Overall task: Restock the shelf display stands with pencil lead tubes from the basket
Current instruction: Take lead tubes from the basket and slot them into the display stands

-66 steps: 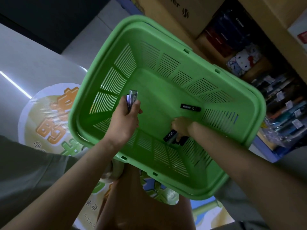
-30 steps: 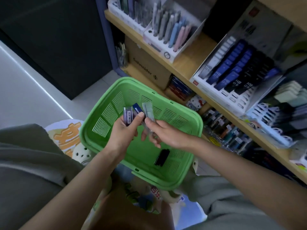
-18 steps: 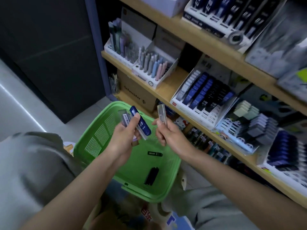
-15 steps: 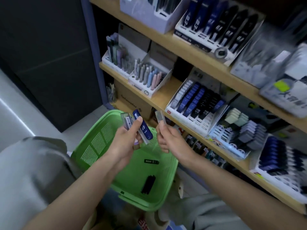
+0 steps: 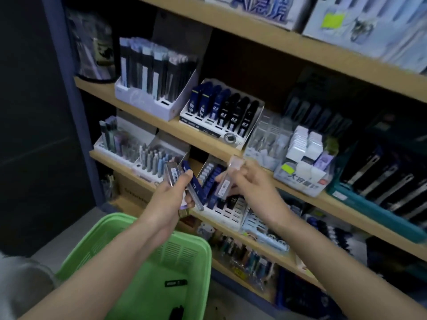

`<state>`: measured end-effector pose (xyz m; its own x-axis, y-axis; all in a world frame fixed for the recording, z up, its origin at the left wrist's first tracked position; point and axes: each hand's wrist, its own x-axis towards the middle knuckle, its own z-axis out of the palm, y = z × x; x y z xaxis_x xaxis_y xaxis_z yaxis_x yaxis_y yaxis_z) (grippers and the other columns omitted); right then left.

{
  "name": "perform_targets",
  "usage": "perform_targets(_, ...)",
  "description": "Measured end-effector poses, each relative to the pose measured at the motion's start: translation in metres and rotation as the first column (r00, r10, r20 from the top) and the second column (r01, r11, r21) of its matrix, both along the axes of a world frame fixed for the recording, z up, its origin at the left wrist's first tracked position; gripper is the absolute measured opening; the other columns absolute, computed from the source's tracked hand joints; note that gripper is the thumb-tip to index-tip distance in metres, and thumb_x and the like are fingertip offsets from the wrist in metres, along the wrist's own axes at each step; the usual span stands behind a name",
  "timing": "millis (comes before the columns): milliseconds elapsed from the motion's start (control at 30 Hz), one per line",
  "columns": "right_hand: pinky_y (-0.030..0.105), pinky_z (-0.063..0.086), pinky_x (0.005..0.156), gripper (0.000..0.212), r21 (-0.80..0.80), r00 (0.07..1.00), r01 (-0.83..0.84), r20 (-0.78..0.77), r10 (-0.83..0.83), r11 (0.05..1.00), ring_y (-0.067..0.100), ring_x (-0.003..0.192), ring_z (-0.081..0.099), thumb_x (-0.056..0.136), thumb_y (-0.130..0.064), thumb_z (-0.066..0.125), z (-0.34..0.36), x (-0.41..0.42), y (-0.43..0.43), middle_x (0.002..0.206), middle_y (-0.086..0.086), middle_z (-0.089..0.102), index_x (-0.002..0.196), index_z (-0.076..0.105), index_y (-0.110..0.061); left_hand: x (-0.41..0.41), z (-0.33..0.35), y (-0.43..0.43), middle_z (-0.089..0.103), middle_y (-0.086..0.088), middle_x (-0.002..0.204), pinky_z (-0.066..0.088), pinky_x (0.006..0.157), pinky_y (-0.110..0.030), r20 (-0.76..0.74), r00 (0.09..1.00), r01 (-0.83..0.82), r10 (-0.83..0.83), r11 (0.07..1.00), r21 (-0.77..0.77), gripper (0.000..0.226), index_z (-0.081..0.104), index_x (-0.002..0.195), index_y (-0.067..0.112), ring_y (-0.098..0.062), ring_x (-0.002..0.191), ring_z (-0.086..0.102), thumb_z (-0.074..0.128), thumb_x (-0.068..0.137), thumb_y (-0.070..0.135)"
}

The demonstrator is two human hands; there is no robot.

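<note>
My left hand [image 5: 168,199] grips a small bunch of pencil lead tubes [image 5: 193,185], one dark blue and others clear, fanned upward. My right hand [image 5: 251,183] pinches one clear lead tube [image 5: 227,179], held upright. Both hands hover in front of a white stand of blue and black lead tubes [image 5: 227,211] on the middle shelf. The green basket [image 5: 198,248] sits low at the bottom left, with black lead tubes [image 5: 175,283] lying on its floor. A second stand of blue and black lead tubes [image 5: 221,112] stands on the shelf above.
Wooden shelves [image 5: 205,144] carry pen displays [image 5: 150,158], a white box of tall dark packs [image 5: 152,72], eraser boxes [image 5: 305,155] and a teal tray [image 5: 374,215] at the right. A dark wall fills the left. More stock lies on the lowest shelf [image 5: 249,257].
The view has swung up from the basket to the shelves. Both hands rose out of the basket with tubes, and my right hand took one clear tube away from the bunch.
</note>
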<state>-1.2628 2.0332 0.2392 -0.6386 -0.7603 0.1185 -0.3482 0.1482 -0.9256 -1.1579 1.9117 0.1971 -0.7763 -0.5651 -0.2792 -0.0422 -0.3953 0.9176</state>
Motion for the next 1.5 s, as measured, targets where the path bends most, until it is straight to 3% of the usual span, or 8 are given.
perform_targets(133,0.036,0.054,0.084,0.01,-0.107,0.96,0.155,-0.219,-0.175,0.982,0.012,0.095,0.064,0.095,-0.025,0.053,0.037,-0.024,0.016,0.097,-0.005,0.062,0.089,0.046,-0.026,-0.014,0.015,0.002,0.039,-0.003,0.058,0.037,0.09,-0.036,-0.029,0.998,0.048,-0.05,0.998,-0.048,0.036,0.045,0.071,0.014,-0.017,0.059,0.048,0.045,0.096,0.04)
perform_targets(233,0.029,0.046,0.071,0.015,-0.175,0.858,0.277,-0.397,-0.325,0.945,0.013,0.079,0.055,0.097,-0.019,0.051,0.059,-0.042,0.026,0.086,-0.002,0.052,0.087,0.042,-0.025,-0.023,0.019,0.004,0.04,-0.007,0.063,0.041,0.077,-0.033,-0.049,0.997,0.064,-0.068,0.995,-0.076,0.035,0.046,0.072,0.014,-0.022,0.066,0.046,0.045,0.097,0.037)
perform_targets(367,0.022,0.045,0.066,0.015,-0.171,0.739,0.378,-0.536,-0.408,0.91,0.006,0.075,0.054,0.095,-0.016,0.054,0.073,-0.065,0.034,0.091,-0.005,0.054,0.098,0.04,-0.022,-0.034,0.021,0.009,0.04,-0.002,0.052,0.047,0.083,-0.038,-0.058,0.997,0.054,-0.058,0.996,-0.068,0.033,0.048,0.071,0.012,-0.022,0.06,0.046,0.05,0.096,0.034)
perform_targets(633,0.007,0.046,0.068,0.018,0.007,0.76,0.383,-0.572,-0.31,0.924,0.003,0.077,0.06,0.087,-0.018,0.068,0.076,-0.087,0.038,0.086,0.0,0.065,0.097,0.053,-0.017,-0.047,0.027,0.021,0.046,0.002,0.048,0.044,0.073,-0.035,-0.061,0.993,0.097,-0.102,0.991,-0.088,0.035,0.057,0.066,0.017,-0.018,0.055,0.045,0.05,0.096,0.032)
perform_targets(867,0.014,0.051,0.072,0.016,0.164,0.769,0.358,-0.61,-0.191,0.919,0.006,0.077,0.061,0.079,-0.019,0.076,0.094,-0.1,0.037,0.085,0.0,0.065,0.087,0.062,-0.017,-0.054,0.026,0.023,0.047,0.005,0.047,0.042,0.079,-0.037,-0.044,0.99,0.127,-0.132,0.986,-0.112,0.035,0.056,0.065,0.019,-0.017,0.057,0.044,0.049,0.097,0.032)
perform_targets(1033,0.004,0.048,0.066,0.014,0.313,0.778,0.312,-0.626,-0.052,0.897,-0.002,0.074,0.059,0.077,-0.017,0.078,0.096,-0.099,0.031,0.08,-0.006,0.064,0.082,0.065,-0.018,-0.056,0.027,0.024,0.047,0.005,0.047,0.045,0.088,-0.043,-0.03,0.99,0.133,-0.137,0.985,-0.109,0.033,0.057,0.069,0.018,-0.019,0.06,0.046,0.049,0.097,0.033)
perform_targets(1300,0.033,0.056,0.078,0.018,0.449,0.705,0.422,-0.709,0.027,0.788,0.008,0.079,0.064,0.074,-0.02,0.081,0.103,-0.106,0.021,0.075,-0.009,0.064,0.077,0.064,-0.022,-0.061,0.027,0.024,0.044,0.003,0.046,0.043,0.095,-0.05,-0.045,0.99,0.128,-0.134,0.985,-0.112,0.036,0.057,0.065,0.018,-0.02,0.057,0.046,0.049,0.097,0.031)
perform_targets(1500,0.024,0.042,0.063,0.02,0.436,0.645,0.469,-0.763,0.039,0.768,0.01,0.077,0.058,0.074,-0.023,0.08,0.102,-0.105,0.018,0.078,-0.007,0.061,0.077,0.06,-0.023,-0.062,0.022,0.022,0.044,0.003,0.047,0.043,0.084,-0.043,-0.058,0.986,0.148,-0.158,0.979,-0.14,0.035,0.058,0.068,0.016,-0.02,0.059,0.047,0.048,0.097,0.032)
